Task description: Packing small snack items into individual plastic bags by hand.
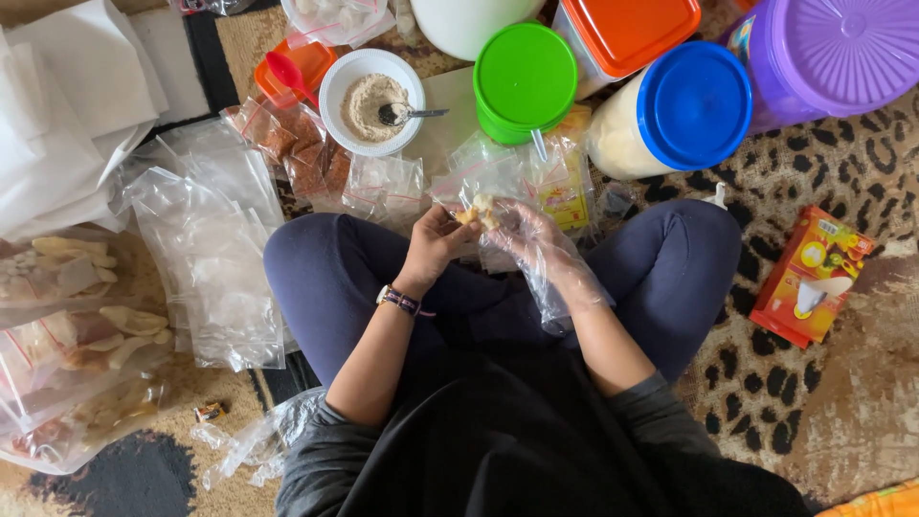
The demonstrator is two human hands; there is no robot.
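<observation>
I sit cross-legged on a leopard-print rug. My left hand (436,239), bare with a watch on the wrist, pinches a small pale food piece (476,211) together with my right hand (531,239), which wears a loose clear plastic glove. Both hands meet just above my knees, and a small clear bag (488,177) lies right behind them. A white bowl (371,88) of beige powder with a metal spoon (407,114) in it stands farther off.
Clear plastic bags (215,249) lie piled at left, beside bags of pale crackers (72,335). Small packets of red-brown spice (297,153) lie near the bowl. Tubs with green (525,77), orange (627,29), blue (694,105) and purple (833,53) lids stand behind. A red carton (814,273) lies at right.
</observation>
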